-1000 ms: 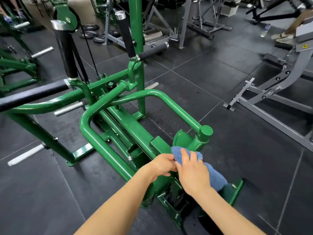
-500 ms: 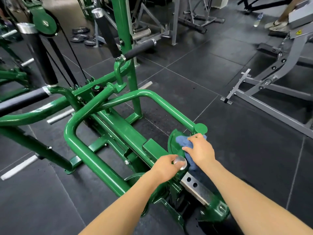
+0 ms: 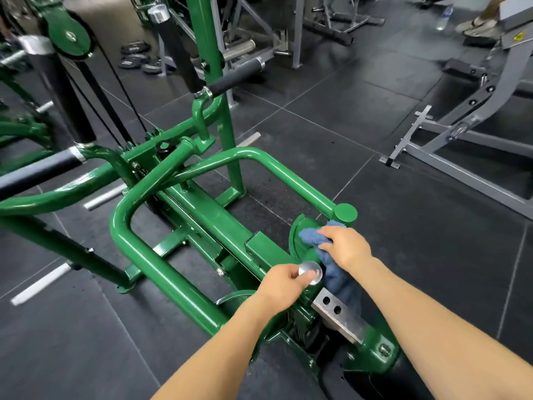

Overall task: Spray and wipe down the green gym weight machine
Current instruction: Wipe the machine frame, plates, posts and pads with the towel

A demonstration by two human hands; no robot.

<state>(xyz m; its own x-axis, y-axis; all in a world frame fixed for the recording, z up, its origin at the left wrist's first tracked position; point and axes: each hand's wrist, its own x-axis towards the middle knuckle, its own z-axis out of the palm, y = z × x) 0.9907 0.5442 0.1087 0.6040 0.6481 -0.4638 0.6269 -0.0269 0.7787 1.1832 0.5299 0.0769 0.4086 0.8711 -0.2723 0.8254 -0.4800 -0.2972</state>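
1. While you look down over it, the green weight machine (image 3: 184,264) fills the left and middle of your view, its looped tube frame standing on the dark rubber floor tiles (image 3: 432,255).
2. Far left, a black padded bar (image 3: 34,173) crosses the frame, with a green pulley wheel (image 3: 69,36) and black cables above it.
3. Further back, loose weight plates (image 3: 138,57) lie on the floor.
4. Your left hand (image 3: 284,281) curls its fingers and thumb around a round silver knob (image 3: 310,272) at the machine's near end.
5. Just right of it, your right hand (image 3: 344,248) grips a blue cloth (image 3: 313,236), bunched against the green curved plate (image 3: 295,241) under the tube's round cap (image 3: 345,214); the cloth's tail hangs down beside the knob.
6. Below the cloth, a bare metal bracket (image 3: 336,314) with two holes is bolted to the green base.
7. Right of all this, a grey machine frame (image 3: 461,140) stands well apart.
8. Top right, a plastic bottle (image 3: 444,15) rests on the floor near someone's sandalled feet (image 3: 476,26).
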